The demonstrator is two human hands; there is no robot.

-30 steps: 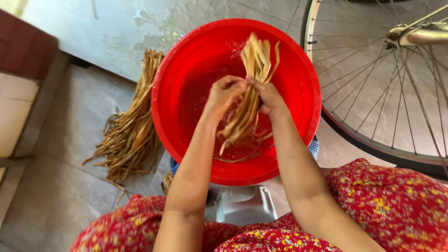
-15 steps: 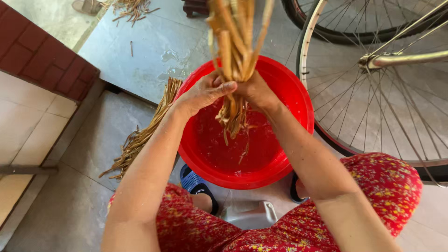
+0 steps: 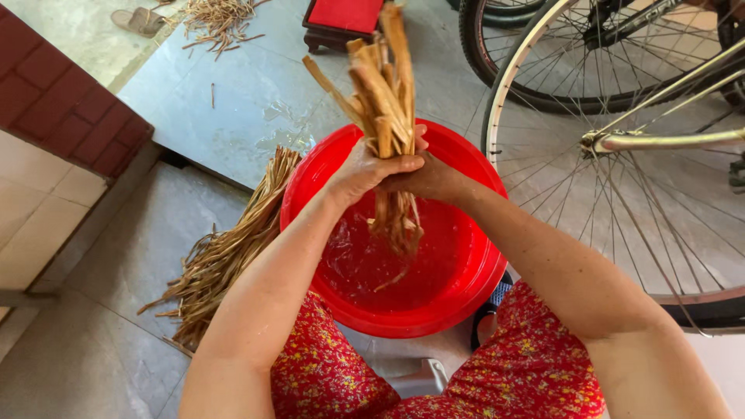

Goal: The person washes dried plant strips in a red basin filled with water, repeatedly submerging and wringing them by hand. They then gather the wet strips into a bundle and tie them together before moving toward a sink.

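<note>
My left hand (image 3: 363,169) and my right hand (image 3: 431,180) both grip a wet bundle of tan fibre strips (image 3: 384,101), held upright over a red plastic basin (image 3: 466,295). The hands press together around the bundle's middle. Its upper ends fan out above my fingers, and its lower ends hang dripping into the water in the basin. My forearms reach in from the bottom of the view.
A heap of dry strips (image 3: 225,256) lies on the floor left of the basin. A bicycle wheel (image 3: 621,155) stands close on the right. A red stool (image 3: 341,19), scattered strips (image 3: 221,19) and a sandal (image 3: 138,21) lie farther off. A red brick wall (image 3: 54,101) is at left.
Both hands have lifted the bundle out of the basin and turned it upright. The view has tilted up, showing more floor beyond the basin.
</note>
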